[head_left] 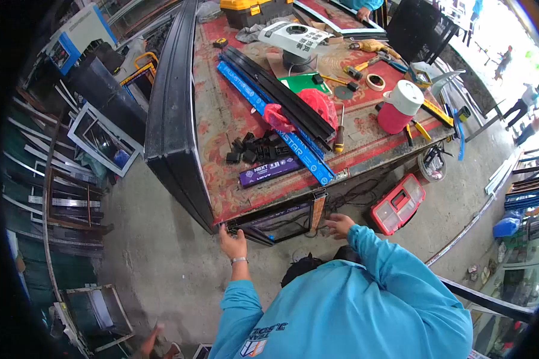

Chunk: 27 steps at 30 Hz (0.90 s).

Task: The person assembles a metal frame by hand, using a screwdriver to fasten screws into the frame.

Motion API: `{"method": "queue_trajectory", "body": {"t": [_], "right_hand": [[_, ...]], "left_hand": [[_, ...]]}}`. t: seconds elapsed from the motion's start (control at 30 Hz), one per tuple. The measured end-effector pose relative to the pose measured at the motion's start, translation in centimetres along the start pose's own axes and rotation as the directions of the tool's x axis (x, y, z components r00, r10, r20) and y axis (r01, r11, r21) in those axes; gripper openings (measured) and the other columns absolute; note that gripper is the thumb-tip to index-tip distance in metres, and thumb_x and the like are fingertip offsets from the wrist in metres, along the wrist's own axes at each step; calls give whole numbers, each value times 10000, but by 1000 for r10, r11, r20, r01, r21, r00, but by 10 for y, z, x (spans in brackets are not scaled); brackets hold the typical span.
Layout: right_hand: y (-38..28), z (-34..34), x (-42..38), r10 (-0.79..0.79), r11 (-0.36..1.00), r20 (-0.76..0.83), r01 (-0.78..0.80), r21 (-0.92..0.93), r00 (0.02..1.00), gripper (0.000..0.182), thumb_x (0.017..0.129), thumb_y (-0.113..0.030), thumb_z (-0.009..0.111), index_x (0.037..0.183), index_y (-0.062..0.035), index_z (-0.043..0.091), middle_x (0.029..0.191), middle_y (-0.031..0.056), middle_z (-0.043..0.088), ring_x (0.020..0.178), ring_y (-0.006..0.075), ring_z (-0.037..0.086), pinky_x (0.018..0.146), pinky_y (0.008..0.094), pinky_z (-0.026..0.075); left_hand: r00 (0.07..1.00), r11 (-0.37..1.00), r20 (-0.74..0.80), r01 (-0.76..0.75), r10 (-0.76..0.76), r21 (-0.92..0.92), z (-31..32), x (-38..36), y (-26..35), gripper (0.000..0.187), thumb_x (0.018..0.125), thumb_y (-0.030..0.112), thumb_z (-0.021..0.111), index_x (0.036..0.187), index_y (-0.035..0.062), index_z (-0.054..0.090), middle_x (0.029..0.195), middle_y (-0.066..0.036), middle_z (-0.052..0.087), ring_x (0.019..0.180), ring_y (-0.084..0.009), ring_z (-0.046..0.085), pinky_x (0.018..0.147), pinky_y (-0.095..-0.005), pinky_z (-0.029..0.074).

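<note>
My left hand point(233, 244), with a bracelet on its wrist, is at the near left corner of the table. Its fingers close around the end of a black metal frame point(292, 237) below the table's front edge. An orange-brown strip point(317, 214) runs along the frame's right side. Just right of that strip is my right hand point(340, 225), fingers apart and nothing visible in them. Above the frame, on the tabletop, lie a purple-wrapped bar point(270, 172), a pile of small black parts point(251, 148) and a long blue-wrapped bar point(302, 157).
Long black profiles point(172, 102) line the table's left side. A red toolbox point(397, 204) and a bucket point(432, 166) stand on the floor at right. The red-covered table point(221, 197) bears a screwdriver point(339, 139) and a pink-and-white jug point(399, 107). Another person's hand point(363, 13) is at the far end.
</note>
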State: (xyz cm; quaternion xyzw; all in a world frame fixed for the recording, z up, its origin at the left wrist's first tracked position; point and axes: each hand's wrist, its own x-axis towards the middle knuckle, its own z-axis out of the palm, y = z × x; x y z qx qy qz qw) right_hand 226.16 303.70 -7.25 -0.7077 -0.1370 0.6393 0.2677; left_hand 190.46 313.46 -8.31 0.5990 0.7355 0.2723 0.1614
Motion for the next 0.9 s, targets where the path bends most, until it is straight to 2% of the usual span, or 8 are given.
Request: {"method": "queue_trajectory", "body": {"t": [0.2,0.33,0.4,0.47,0.7,0.73,0.83,0.9], "right_hand": [[38,-56,-10,33,996,-260,-10,89,965,547,818,-238,679,1281,-29,477,993,111,647,795,219,629,605,344,505],[-2,-58,-1,-240,955,-264,275,106,934,389,824,-159,652,1175,-37,537,836,79,623,623,154,574,495,301,444],[-43,-48,-1,-692,720,-353,640,-270,630,372,805,-192,681,1102,7,580,922,112,653,814,177,629,706,300,509],[-99,-29,-20,-742,668,-382,655,-353,551,481,767,-342,695,1065,24,602,1022,183,649,943,263,636,831,341,483],[-170,-10,4,-488,774,-135,356,-524,862,603,719,-466,702,1093,-6,595,985,170,659,890,301,647,766,385,507],[-172,-10,8,-298,938,258,332,-100,919,472,751,-404,691,1042,-40,616,908,108,678,726,243,667,597,363,520],[-167,-12,-28,-281,923,589,46,382,758,334,791,-333,663,1008,-81,629,835,61,678,600,191,648,472,305,480],[-161,-11,-36,-323,870,658,-59,489,680,327,809,-262,643,1048,-42,604,888,118,680,713,221,668,620,361,564]], "left_hand": [[975,931,-124,134,-186,-339,32,-40,-50,666,744,185,703,1289,-43,396,1272,-247,459,1141,-374,498,940,-411,440],[914,958,290,285,-285,43,64,-101,-108,729,730,369,675,1254,-70,423,1241,-256,489,1135,-392,491,936,-442,426],[829,931,435,358,-351,68,63,-133,-115,662,730,382,665,1176,-71,482,1177,-268,530,1099,-390,515,926,-451,419],[748,868,463,483,-476,112,74,-162,-127,603,735,367,662,1131,-60,509,1097,-254,567,1009,-376,560,869,-444,448],[582,591,462,794,-669,-144,59,-208,-66,342,761,283,658,894,-19,571,701,-119,586,566,-206,580,507,-330,461],[587,582,439,797,-680,-164,51,-207,-58,342,761,283,658,894,-19,571,701,-119,586,566,-206,580,507,-330,461],[637,613,428,761,-641,-214,38,-201,-33,314,767,271,658,831,-19,558,689,-103,576,585,-192,579,512,-318,453],[802,671,381,595,-460,-442,39,-193,-39,245,767,229,652,829,10,562,661,-90,562,581,-205,572,492,-327,447]]}}
